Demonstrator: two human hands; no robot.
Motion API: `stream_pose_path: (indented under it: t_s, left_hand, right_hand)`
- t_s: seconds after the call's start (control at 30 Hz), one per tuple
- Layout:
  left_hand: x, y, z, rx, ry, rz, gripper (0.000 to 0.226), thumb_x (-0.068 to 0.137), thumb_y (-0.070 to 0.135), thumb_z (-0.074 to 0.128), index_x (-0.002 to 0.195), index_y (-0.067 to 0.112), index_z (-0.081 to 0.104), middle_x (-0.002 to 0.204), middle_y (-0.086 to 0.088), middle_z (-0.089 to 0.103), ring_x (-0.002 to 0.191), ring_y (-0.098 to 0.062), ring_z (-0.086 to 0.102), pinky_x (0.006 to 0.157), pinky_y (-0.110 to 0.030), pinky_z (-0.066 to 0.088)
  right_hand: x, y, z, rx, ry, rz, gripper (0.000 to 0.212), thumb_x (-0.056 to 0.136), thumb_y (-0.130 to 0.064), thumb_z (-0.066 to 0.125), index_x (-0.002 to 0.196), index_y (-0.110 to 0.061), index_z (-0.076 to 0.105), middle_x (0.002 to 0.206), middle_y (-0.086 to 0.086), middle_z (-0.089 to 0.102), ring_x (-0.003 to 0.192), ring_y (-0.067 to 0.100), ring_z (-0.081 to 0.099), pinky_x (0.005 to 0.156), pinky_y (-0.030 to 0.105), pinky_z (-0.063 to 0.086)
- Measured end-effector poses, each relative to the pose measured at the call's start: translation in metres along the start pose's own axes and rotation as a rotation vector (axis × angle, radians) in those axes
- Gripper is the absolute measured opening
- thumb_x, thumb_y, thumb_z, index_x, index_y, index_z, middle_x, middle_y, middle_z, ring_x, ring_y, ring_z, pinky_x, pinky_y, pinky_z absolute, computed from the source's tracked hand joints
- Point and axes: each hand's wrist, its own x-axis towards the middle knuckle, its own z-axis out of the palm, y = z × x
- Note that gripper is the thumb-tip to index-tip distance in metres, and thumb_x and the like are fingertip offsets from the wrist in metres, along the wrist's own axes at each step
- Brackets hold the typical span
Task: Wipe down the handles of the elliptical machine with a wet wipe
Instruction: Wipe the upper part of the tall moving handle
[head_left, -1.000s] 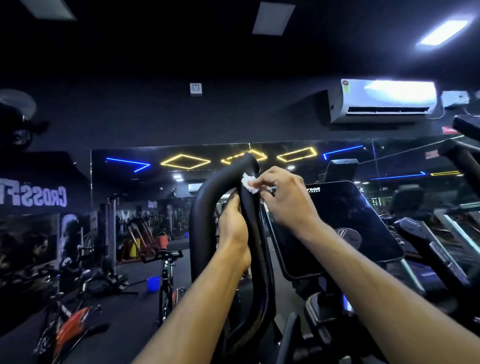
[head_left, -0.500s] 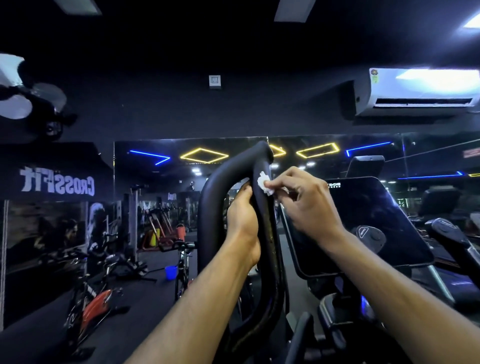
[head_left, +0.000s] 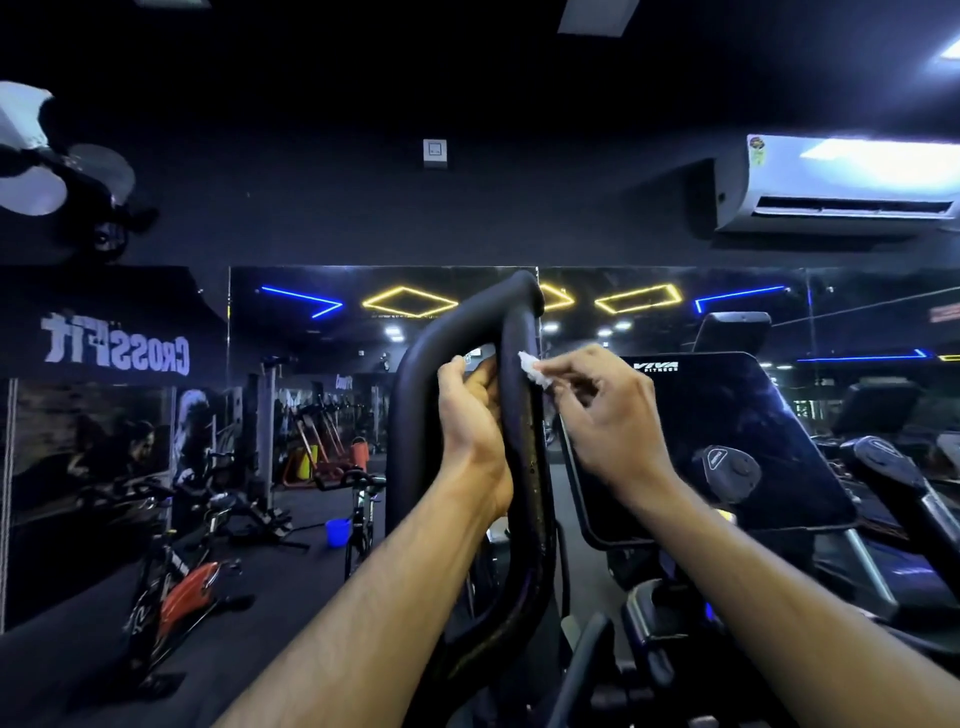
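Head view. The left hand (head_left: 475, 421) was wrapped around the near bar of the black looped handle (head_left: 522, 467), fingers curled behind the bar and thumb lying along its inner side, so that the hand gripped the handle just below the top bend. The right hand (head_left: 605, 415) was level with the left, just to its right, and pinched a small crumpled white wipe (head_left: 535, 370) between thumb and forefinger; the remaining fingers were loosely curled. The wipe lay at the tips of the right hand's fingers and appeared to touch the right edge of the bar, though contact could not be confirmed in the dim light. The bar below the left hand showed pale specks or scuffs along its surface. Beyond and below the right hand stood the dark tilted console screen (head_left: 727, 436), which carried a white logo at its upper edge. Far to the left of the left hand, a mirror (head_left: 311, 395) reflected exercise bikes (head_left: 176, 582), a blue bucket (head_left: 337, 531) and neon ceiling lights. An air conditioner (head_left: 841, 182) hung on the wall above the right hand.
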Motion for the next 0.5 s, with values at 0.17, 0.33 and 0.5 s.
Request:
stream_pose_path:
  t_s: [0.17, 0.33, 0.5]
  left_hand:
    - [0.003, -0.003, -0.005, 0.013, -0.033, -0.008, 0.069, 0.105, 0.056, 0.022, 0.114, 0.012, 0.074, 0.114, -0.015, 0.076, 0.101, -0.029, 0.065, 0.086, -0.042, 0.047]
    - [0.006, -0.004, -0.002, -0.015, -0.016, -0.010, 0.070, 0.105, 0.055, 0.024, 0.120, 0.004, 0.070, 0.107, -0.018, 0.070, 0.097, -0.030, 0.064, 0.083, -0.040, 0.050]
    - [0.008, -0.006, -0.005, 0.029, -0.017, -0.006, 0.070, 0.106, 0.056, 0.022, 0.122, 0.012, 0.074, 0.120, -0.017, 0.075, 0.113, -0.035, 0.068, 0.096, -0.044, 0.050]
  right_hand:
    - [0.008, -0.008, 0.012, -0.013, 0.058, -0.064, 0.019, 0.091, 0.003, 0.067, 0.103, -0.008, 0.076, 0.093, 0.000, 0.064, 0.082, 0.010, 0.063, 0.075, 0.026, 0.056]
    - [-0.017, 0.001, -0.001, -0.028, -0.008, -0.163, 0.025, 0.089, 0.007, 0.069, 0.108, -0.007, 0.076, 0.093, 0.001, 0.064, 0.082, 0.010, 0.062, 0.069, 0.026, 0.054]
    - [0.014, -0.006, 0.012, -0.040, 0.069, -0.070, 0.019, 0.090, 0.000, 0.067, 0.104, -0.009, 0.077, 0.089, 0.000, 0.063, 0.077, 0.013, 0.060, 0.070, 0.026, 0.052]
